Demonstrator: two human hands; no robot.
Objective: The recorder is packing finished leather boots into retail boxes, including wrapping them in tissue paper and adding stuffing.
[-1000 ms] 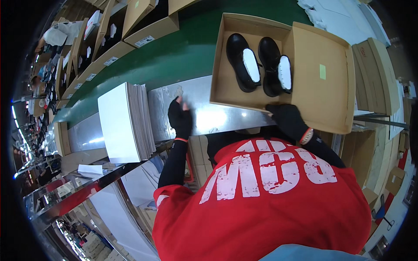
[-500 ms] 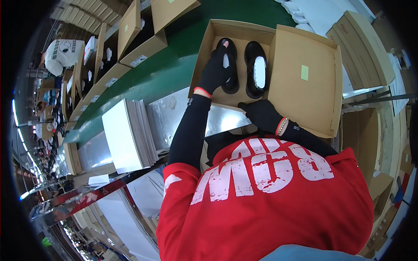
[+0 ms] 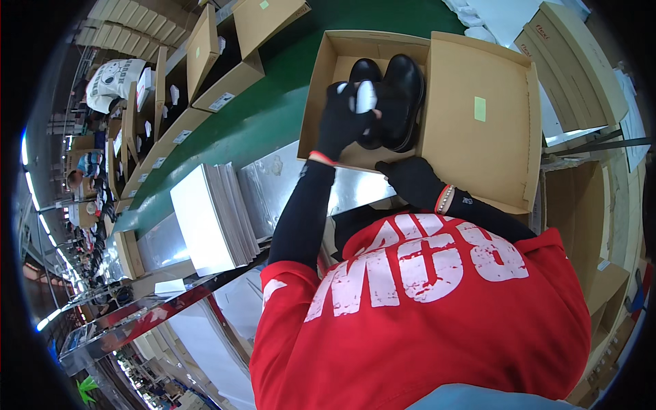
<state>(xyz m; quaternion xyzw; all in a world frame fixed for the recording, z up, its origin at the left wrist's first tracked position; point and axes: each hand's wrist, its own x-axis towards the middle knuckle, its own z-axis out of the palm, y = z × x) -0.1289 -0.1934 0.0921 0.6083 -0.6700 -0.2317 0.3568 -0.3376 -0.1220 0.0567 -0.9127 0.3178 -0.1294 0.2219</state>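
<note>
Two black shoes lie in an open cardboard shoe box. The right-hand shoe is tipped onto its side, sole edge to the right; the other shoe is mostly hidden behind my hand. In a black glove with bare fingertips, my left hand is closed at the tipped shoe's opening. A white insert shows by its fingers; which shoe it sits in, I cannot tell. My gloved right hand grips the box's near edge, fingers partly hidden.
The box's lid lies folded open at the right, with a pale green sticker. A stack of white cards stands on the metal ledge at left. More open shoe boxes line the green surface. Closed cartons stand at far right.
The right-hand shoe has gone from upright to lying on its side, toward the left. My left hand has moved off the left-hand shoe and nearer to me. My right hand stays put.
</note>
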